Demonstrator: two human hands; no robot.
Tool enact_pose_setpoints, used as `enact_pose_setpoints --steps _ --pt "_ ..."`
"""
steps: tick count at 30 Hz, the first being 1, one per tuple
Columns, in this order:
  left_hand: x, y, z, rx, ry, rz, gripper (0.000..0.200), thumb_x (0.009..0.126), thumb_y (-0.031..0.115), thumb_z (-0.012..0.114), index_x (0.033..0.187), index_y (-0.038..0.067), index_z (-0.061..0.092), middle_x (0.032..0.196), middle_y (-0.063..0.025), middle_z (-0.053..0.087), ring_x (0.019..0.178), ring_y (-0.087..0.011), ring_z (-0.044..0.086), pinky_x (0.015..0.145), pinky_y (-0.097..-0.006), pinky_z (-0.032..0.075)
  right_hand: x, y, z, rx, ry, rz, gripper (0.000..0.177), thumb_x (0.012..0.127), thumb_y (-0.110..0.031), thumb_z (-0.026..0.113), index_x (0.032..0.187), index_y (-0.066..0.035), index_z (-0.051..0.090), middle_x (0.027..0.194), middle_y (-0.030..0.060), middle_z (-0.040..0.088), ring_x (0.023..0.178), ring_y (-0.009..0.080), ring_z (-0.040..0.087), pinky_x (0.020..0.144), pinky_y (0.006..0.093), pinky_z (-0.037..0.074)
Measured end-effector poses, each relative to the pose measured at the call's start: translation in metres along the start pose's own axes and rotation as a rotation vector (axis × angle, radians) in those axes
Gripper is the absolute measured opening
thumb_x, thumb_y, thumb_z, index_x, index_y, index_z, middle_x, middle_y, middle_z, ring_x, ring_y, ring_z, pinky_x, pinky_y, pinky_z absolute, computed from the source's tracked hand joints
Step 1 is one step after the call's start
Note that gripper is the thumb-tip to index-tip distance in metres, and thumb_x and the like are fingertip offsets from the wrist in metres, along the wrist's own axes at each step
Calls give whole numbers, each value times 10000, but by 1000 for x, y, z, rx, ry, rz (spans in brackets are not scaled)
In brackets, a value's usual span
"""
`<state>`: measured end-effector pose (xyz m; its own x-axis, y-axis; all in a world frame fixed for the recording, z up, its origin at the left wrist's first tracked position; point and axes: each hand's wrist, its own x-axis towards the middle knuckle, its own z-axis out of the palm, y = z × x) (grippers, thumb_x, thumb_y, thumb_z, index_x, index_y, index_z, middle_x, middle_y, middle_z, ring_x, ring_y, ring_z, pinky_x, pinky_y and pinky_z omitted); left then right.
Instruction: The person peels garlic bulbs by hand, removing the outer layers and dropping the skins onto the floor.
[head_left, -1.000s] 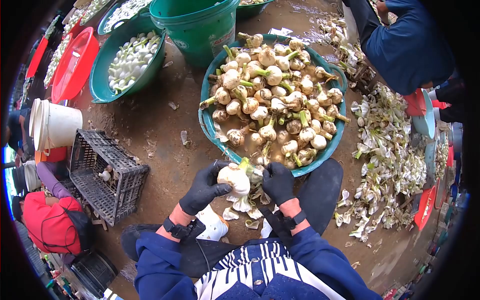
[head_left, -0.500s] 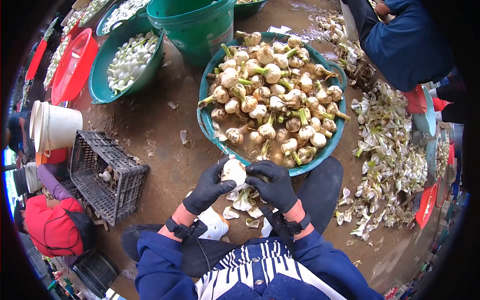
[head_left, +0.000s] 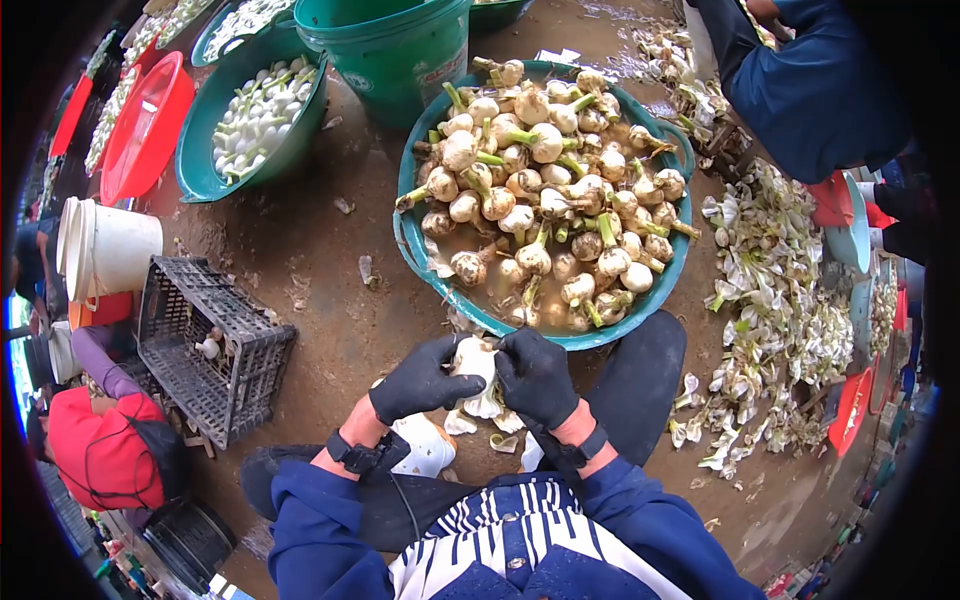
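Bulb is held just beyond the lap, on the near side of the basin: left hand clamped round its side, right hand set against its top edge. Peeling appears to be in hand; a steady left grip and a controlled right pull seem called for. Right fingertips are hidden; any pinch cannot be confirmed. Bulb's underside and loose peel are hard to separate.

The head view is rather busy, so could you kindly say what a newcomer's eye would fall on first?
Probably the teal tub heaped with soiled bulbs, in the upper middle. Just below it, the gloved left hand and right hand meet at a pale bulb. The heap of peelings on the right likely comes next.
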<state>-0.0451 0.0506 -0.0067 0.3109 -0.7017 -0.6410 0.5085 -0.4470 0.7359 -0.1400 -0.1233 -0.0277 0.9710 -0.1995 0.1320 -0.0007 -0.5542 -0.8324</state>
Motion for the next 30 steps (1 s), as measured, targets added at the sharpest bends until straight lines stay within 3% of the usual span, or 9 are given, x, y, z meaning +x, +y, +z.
enact_pose_setpoints --steps 2,3,6,9,13,16,22,28,30 --pt "2 -11 4 144 37 230 650 719 203 742 1284 25 476 1067 -97 617 960 -166 589 856 -320 477 -4 6 5 102 -12 139 115 747 -21 652 828 13 578 732 131 621 600 197 593 548 303 453" --pt "1 -12 6 149 11 257 735 677 187 748 1317 10 434 1117 -115 601 1006 -179 578 892 -324 457 -6 9 8 153 -19 208 110 755 -25 651 828 14 579 734 125 622 600 169 588 550 295 451" --pt "-3 -7 2 277 -51 286 768 737 136 717 1396 35 337 1232 -104 532 1079 -148 511 942 -308 420 -6 14 9 299 -94 367 114 773 -33 652 846 24 585 728 100 618 640 98 558 578 269 449" --pt "7 -27 1 101 -12 299 781 745 141 707 1406 25 309 1233 -108 533 1080 -156 519 938 -301 419 -2 9 5 579 -52 453 134 776 -31 656 876 33 594 711 88 613 652 84 537 595 262 448" --pt "8 -26 15 161 185 223 751 726 178 699 1357 -34 350 1217 -189 551 1094 -253 559 945 -344 425 -3 11 7 439 -108 418 126 777 -49 658 864 28 610 697 135 621 612 133 558 586 296 450" --pt "10 -36 15 286 222 231 702 745 108 674 1366 -6 366 1200 -130 567 1060 -166 547 923 -306 429 -1 11 9 284 -151 379 120 790 -64 648 846 35 611 702 112 618 614 109 526 579 295 437" --pt "9 -41 12 386 246 441 710 735 114 674 1367 1 370 1201 -129 569 1072 -178 546 938 -308 419 -2 29 22 406 -145 531 143 795 -101 659 831 32 619 651 125 597 577 117 501 564 304 428" --pt "8 -27 9 223 349 437 713 732 100 671 1348 -17 332 1253 -163 511 1155 -218 501 987 -348 396 1 16 11 552 -122 577 198 802 -131 678 894 41 645 755 74 659 654 94 542 604 278 448" --pt "16 -34 12 11 362 446 677 753 105 699 1320 -4 347 1200 -143 525 1131 -188 502 962 -328 415 0 7 6 510 -157 544 218 799 -142 690 912 41 651 789 69 670 689 93 566 628 270 458"
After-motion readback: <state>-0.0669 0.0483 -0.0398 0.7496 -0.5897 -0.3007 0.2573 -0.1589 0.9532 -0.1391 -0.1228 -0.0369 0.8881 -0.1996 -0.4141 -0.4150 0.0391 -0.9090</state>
